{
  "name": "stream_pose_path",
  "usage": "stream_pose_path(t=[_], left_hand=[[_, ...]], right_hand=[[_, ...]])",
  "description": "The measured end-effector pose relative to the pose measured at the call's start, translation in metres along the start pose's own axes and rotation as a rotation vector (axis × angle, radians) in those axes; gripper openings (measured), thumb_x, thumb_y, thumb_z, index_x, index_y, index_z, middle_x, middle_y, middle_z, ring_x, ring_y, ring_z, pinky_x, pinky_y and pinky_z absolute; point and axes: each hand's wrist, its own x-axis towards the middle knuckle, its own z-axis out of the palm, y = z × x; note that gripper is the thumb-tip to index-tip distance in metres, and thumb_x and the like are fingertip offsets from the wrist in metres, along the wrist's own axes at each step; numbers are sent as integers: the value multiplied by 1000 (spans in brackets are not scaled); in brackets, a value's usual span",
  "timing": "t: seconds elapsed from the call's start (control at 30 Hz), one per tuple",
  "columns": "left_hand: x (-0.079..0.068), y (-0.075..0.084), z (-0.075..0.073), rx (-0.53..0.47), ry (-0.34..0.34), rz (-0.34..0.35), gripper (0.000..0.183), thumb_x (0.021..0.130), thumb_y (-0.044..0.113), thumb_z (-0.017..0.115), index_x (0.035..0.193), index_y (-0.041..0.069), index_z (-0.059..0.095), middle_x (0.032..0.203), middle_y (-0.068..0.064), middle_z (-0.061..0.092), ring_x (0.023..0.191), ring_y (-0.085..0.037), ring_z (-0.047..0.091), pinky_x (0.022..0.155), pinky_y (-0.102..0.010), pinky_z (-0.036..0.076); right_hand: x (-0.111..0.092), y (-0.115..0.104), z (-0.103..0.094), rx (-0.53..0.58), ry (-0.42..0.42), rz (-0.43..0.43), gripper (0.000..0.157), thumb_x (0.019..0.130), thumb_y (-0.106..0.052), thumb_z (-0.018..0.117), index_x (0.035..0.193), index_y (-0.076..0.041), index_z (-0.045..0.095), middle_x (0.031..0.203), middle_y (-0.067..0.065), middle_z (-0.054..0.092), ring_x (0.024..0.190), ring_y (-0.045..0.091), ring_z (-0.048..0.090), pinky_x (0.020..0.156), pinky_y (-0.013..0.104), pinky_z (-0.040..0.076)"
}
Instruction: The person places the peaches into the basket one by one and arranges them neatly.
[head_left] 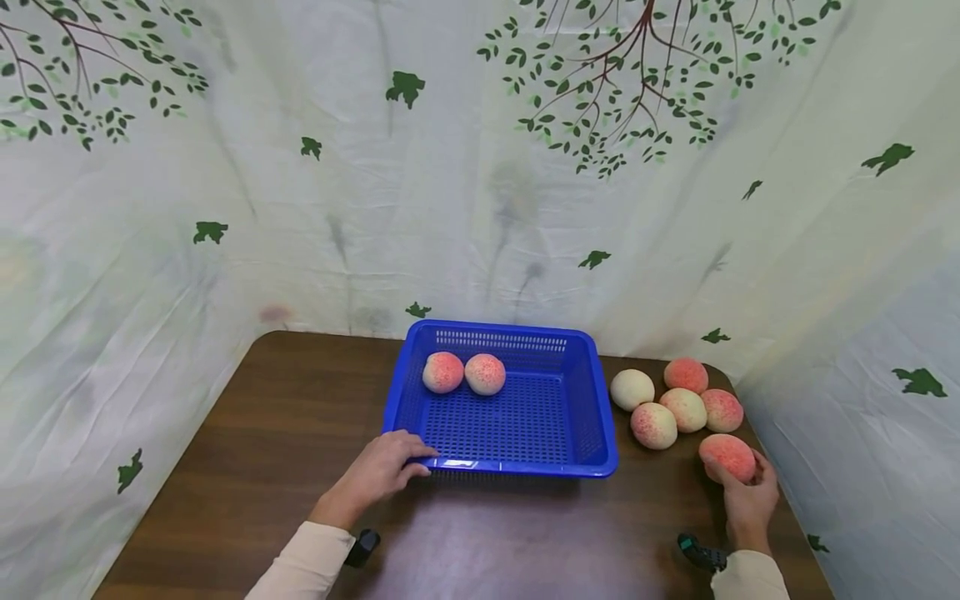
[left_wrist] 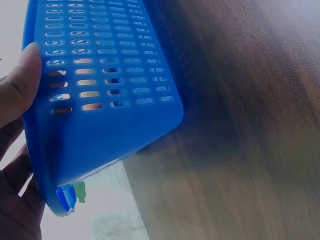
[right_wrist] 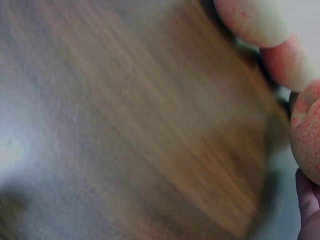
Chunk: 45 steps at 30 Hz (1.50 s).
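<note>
A blue plastic basket (head_left: 525, 425) with slotted walls sits near the back of the table. Two pink-blushed peaches (head_left: 443, 372) lie side by side in its far left part. My left hand (head_left: 381, 468) grips the basket's near left corner; in the left wrist view the thumb (left_wrist: 25, 75) presses the outside below the rim, with the fingers partly hidden behind it. Over on the right, my right hand (head_left: 752, 500) holds a reddish peach (head_left: 727, 456) between thumb and fingers. That peach (right_wrist: 311, 137) is cut off by the right wrist view's edge.
Several loose peaches (head_left: 684, 409) cluster right of the basket, one of them pale cream (head_left: 632, 390). The brown wooden table (head_left: 247, 433) ends close to the right hand. Behind it and at both sides hangs a pale leaf-printed curtain (head_left: 465, 208).
</note>
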Motion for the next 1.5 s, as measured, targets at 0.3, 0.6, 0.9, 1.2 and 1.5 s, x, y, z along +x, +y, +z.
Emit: stream_pose_path(t=[0.3, 0.6, 0.9, 1.2, 1.5], left_hand=[[2, 1, 0, -2, -13, -16, 20, 81, 15, 75, 100, 9, 74, 89, 0, 69, 84, -18, 62, 77, -37, 50], [0, -1, -1, -7, -11, -24, 20, 82, 15, 75, 100, 9, 74, 89, 0, 69, 83, -19, 62, 77, -38, 50], [1, -1, -1, -19, -5, -10, 19, 82, 15, 75, 100, 9, 74, 89, -1, 69, 82, -19, 62, 74, -37, 51], [4, 2, -3, -23, -4, 5, 18, 82, 15, 75, 99, 10, 74, 88, -1, 69, 82, -19, 62, 74, -36, 50], [2, 0, 0, -24, 15, 5, 19, 80, 14, 76, 98, 9, 75, 87, 0, 68, 81, -18, 62, 74, -36, 50]], right_hand=[[-12, -21, -1, 47, -92, 9, 93, 79, -42, 76, 152, -19, 24, 158, 7, 24, 141, 23, 26, 113, 37, 25], [-24, -52, 13, 125, -156, -40, 85, 82, -29, 77, 148, -18, 26, 155, 9, 29, 132, 18, 35, 109, 27, 31], [-37, -87, 36, 193, -250, -117, 82, 81, -13, 78, 146, -13, 28, 141, 5, 39, 125, 15, 41, 97, 16, 40], [-51, -118, 66, 151, -386, -145, 82, 82, -21, 78, 147, -19, 29, 148, 5, 35, 126, 21, 40, 92, 20, 46], [-65, -139, 103, 140, -537, -212, 79, 82, -16, 78, 145, -12, 32, 137, 8, 45, 113, 14, 51, 82, 14, 48]])
